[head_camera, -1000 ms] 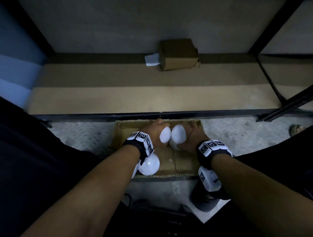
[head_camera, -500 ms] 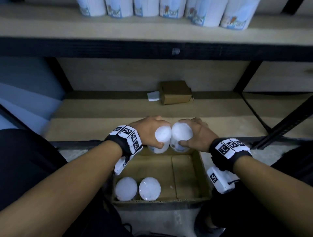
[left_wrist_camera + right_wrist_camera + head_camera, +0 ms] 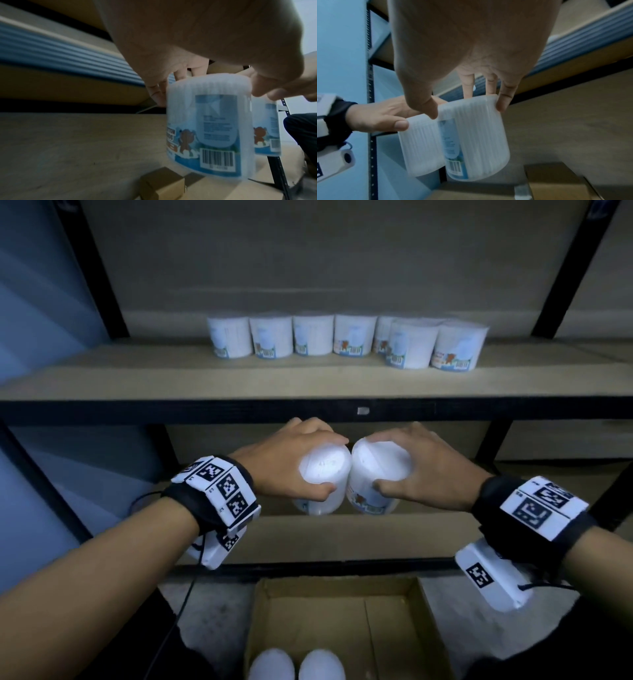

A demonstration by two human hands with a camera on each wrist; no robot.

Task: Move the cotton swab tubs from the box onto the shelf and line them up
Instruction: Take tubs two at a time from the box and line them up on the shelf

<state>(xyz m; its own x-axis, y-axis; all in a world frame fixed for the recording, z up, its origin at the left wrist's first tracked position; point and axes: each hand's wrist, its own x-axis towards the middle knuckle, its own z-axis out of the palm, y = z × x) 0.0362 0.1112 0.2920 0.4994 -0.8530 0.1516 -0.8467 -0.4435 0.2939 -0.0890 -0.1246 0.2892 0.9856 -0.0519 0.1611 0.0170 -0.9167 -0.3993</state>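
My left hand (image 3: pixel 303 462) grips a white cotton swab tub (image 3: pixel 324 474) from above, and my right hand (image 3: pixel 416 465) grips a second tub (image 3: pixel 376 470). The two tubs touch side by side in the air, just below the front edge of the upper shelf (image 3: pixel 308 383). Each has a blue label with a bear and a barcode (image 3: pixel 211 129) (image 3: pixel 476 138). Several tubs (image 3: pixel 313 340) stand in a row on that shelf, with two tubs (image 3: pixel 435 344) at the right set a little forward. Below, the cardboard box (image 3: pixel 263 628) holds two more tubs (image 3: pixel 272 666) (image 3: pixel 322 666).
Black metal uprights (image 3: pixel 99 268) (image 3: pixel 565 268) frame the shelf bay. A lower shelf board (image 3: pixel 342 537) lies behind the hands, with a small brown cardboard box (image 3: pixel 163 185) on it. Bare board remains on the upper shelf left of the row and in front of it.
Both hands have lifted their tubs out of the box and up past the lower shelf to just under the upper shelf's edge. The head view has tilted up, so the row of tubs now shows.
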